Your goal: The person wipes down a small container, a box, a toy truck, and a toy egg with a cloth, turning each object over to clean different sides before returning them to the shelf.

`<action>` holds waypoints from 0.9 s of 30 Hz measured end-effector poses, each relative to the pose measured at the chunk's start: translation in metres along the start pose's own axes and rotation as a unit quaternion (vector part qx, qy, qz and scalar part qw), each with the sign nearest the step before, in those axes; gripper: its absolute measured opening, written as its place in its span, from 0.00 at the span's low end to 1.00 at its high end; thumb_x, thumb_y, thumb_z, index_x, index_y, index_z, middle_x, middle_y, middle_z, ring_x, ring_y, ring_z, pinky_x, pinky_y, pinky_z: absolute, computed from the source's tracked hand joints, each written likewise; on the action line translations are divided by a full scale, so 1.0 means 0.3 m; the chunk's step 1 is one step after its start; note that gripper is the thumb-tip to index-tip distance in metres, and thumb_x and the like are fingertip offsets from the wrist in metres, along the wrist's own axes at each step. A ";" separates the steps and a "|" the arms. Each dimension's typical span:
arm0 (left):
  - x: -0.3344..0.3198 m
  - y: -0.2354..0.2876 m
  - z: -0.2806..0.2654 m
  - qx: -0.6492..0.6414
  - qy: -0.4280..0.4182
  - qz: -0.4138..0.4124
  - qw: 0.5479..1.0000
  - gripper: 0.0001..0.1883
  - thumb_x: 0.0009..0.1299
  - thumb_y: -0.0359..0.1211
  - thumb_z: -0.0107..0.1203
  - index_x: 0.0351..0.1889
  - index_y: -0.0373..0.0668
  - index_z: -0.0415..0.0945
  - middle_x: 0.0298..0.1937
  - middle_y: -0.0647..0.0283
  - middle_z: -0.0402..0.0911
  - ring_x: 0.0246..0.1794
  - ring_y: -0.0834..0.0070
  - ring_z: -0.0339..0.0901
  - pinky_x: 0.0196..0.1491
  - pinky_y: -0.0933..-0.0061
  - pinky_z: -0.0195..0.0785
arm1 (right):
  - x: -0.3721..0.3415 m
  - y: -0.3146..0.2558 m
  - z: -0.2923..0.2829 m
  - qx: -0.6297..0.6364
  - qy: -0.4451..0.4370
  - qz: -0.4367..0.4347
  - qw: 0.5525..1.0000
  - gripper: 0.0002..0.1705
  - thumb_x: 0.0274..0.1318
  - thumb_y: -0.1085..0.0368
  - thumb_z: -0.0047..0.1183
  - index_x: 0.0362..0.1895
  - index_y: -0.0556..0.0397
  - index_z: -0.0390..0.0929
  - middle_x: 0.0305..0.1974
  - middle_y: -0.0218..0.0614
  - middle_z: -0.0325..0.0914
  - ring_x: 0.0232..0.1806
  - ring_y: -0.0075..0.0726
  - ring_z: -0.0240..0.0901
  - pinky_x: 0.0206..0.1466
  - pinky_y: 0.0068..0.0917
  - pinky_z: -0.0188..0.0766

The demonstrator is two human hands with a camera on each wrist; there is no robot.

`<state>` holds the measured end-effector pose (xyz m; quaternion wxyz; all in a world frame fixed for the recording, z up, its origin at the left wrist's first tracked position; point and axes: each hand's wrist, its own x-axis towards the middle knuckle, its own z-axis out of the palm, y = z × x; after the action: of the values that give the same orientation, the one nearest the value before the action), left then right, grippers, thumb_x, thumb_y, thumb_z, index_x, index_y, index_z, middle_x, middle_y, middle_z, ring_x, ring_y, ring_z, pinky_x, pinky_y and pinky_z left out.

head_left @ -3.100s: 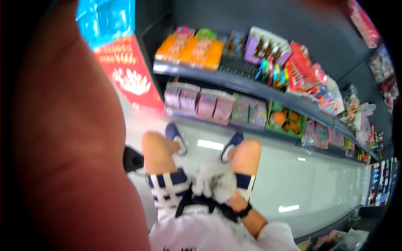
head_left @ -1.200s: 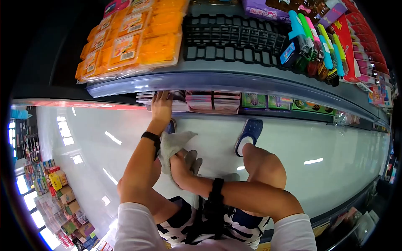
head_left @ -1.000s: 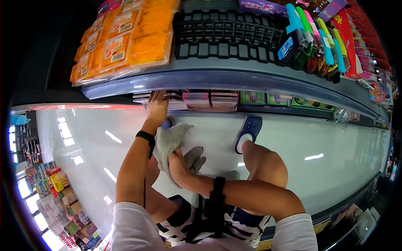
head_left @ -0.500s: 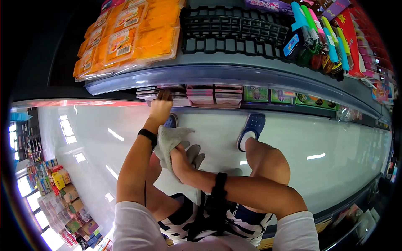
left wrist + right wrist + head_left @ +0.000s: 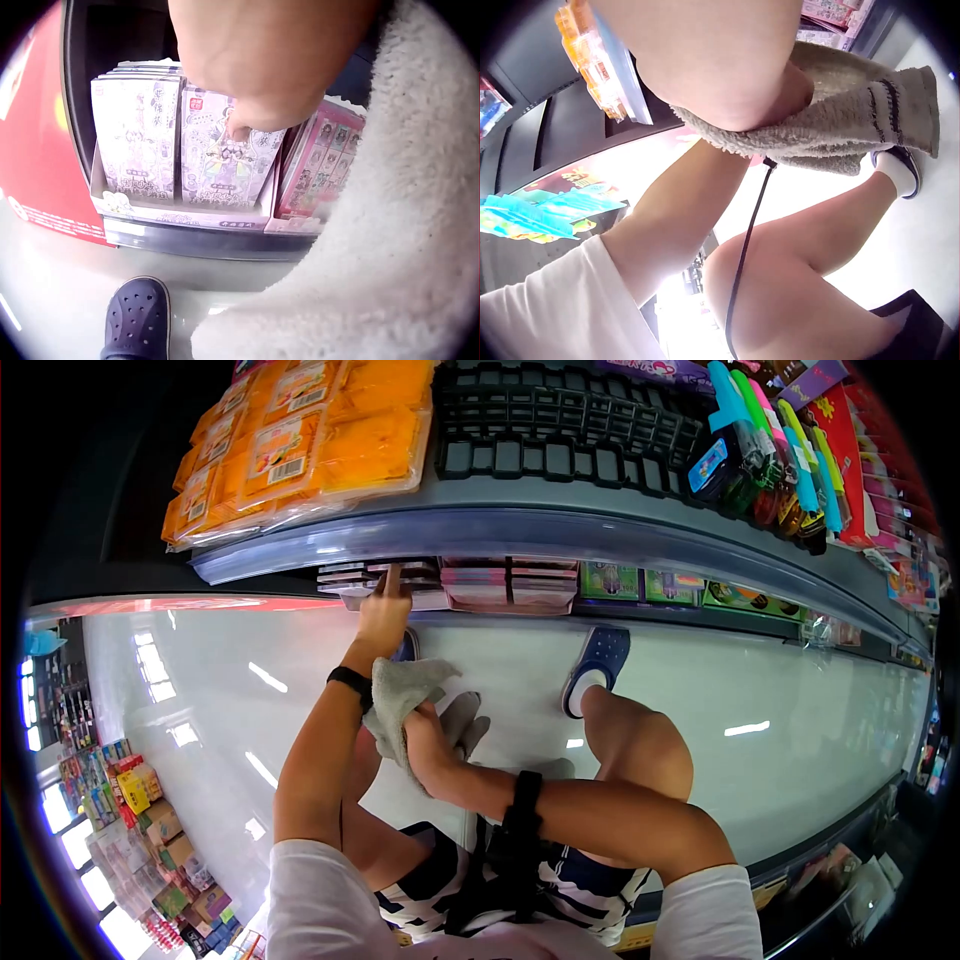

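My left hand (image 5: pixel 385 618) reaches to the lower shelf, at the tops of thin printed packets (image 5: pixel 425 600). In the head view one finger extends over them and the others are curled. In the left wrist view the lilac packets (image 5: pixel 139 135) stand in two stacks inside a display box (image 5: pixel 187 216); a fingertip (image 5: pixel 240 133) rests at the front of the right stack. Whether a packet is pinched I cannot tell, as the hand hides it. My right hand (image 5: pixel 712 75) holds a grey terry towel (image 5: pixel 840 124) with dark stripes, which hides most of its fingers.
Above the packets, the upper shelf's clear front edge (image 5: pixel 500 532) juts out. It carries orange packs (image 5: pixel 300 450), a black plastic rack (image 5: pixel 560 430) and colourful pens (image 5: pixel 790 460). Pink packets (image 5: pixel 475 588) adjoin the lilac ones. A blue clog (image 5: pixel 598 660) stands on the floor.
Earlier a blurred hand filled the left of the head view. Since then my left hand has reached the packets; its fingers curled, and now one extends. My right hand keeps the towel.
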<state>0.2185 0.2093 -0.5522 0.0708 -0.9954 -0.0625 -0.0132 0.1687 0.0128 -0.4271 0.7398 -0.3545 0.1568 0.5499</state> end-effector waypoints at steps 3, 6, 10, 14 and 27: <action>-0.004 -0.006 -0.007 -0.005 -0.034 -0.003 0.999 0.09 0.60 0.22 0.60 0.39 0.31 0.81 0.72 0.45 0.65 0.52 0.55 0.84 0.40 0.61 0.85 | -0.005 -0.019 0.019 0.026 0.007 -0.006 1.000 0.08 0.66 0.67 0.42 0.38 0.49 0.75 0.27 0.23 0.66 0.21 0.19 0.58 0.21 0.24 0.53; 0.013 -0.003 -0.042 -0.011 -0.069 -0.005 0.998 0.10 0.61 0.22 0.59 0.41 0.30 0.80 0.73 0.44 0.65 0.52 0.53 0.84 0.41 0.60 0.85 | -0.005 -0.031 0.020 0.031 0.004 0.000 0.999 0.08 0.65 0.69 0.41 0.38 0.49 0.75 0.27 0.23 0.67 0.21 0.19 0.59 0.21 0.24 0.53; 0.012 -0.006 -0.032 -0.036 -0.048 0.001 0.998 0.12 0.62 0.21 0.58 0.44 0.27 0.79 0.76 0.42 0.61 0.58 0.50 0.82 0.43 0.58 0.85 | -0.005 -0.033 0.025 0.029 0.012 -0.001 0.999 0.09 0.66 0.68 0.41 0.38 0.49 0.75 0.26 0.24 0.67 0.22 0.19 0.60 0.21 0.24 0.53; -0.006 -0.037 0.016 0.005 -0.020 0.034 0.999 0.14 0.64 0.22 0.57 0.47 0.27 0.78 0.78 0.41 0.58 0.65 0.47 0.77 0.46 0.56 0.84 | -0.010 -0.036 0.016 0.038 -0.019 0.012 0.999 0.09 0.67 0.66 0.41 0.39 0.49 0.75 0.27 0.24 0.67 0.22 0.18 0.60 0.22 0.24 0.54; -0.020 -0.039 0.026 -0.061 0.021 0.030 0.997 0.05 0.69 0.27 0.60 0.38 0.34 0.83 0.82 0.53 0.58 0.82 0.50 0.54 0.79 0.47 0.56 | -0.009 -0.039 -0.037 -0.220 0.089 -0.131 0.963 0.18 0.66 0.64 0.39 0.49 0.63 0.77 0.38 0.54 0.80 0.42 0.55 0.74 0.50 0.46 0.69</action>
<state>0.2112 0.2212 -0.5584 0.0115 -0.9988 -0.0298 -0.0359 0.1802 0.0014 -0.4290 0.6919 -0.5736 0.0490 0.4358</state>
